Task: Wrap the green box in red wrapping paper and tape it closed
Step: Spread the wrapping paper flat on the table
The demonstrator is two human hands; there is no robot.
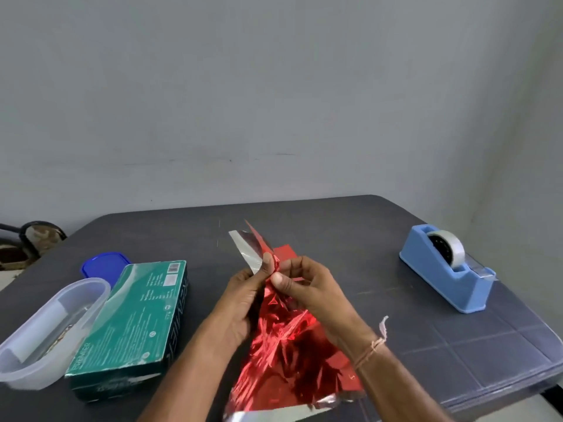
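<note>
"Since that crumpled sheet of shiny red foil wrapping paper (283,339) is so thin and light, how should it be handled?"

"Gently, I'd judge. It looks slippery, keeps every crease and would likely tear if tugged, so take it by its edges. The left hand (243,296) and the right hand (307,284) both pinch its bunched upper part above the dark grey table (335,226). Its silver underside shows at the far tip."

"And the long green cardboard box (131,318)?"

"Lying flat at the left, apart from the paper, unwrapped, just beside a clear oval plastic tub (45,330). Stiff, flat-sided, probably light; grasp it across its long sides."

"Tape?"

"A clear roll sits in the blue plastic tape dispenser (447,269), well apart at the right."
</note>
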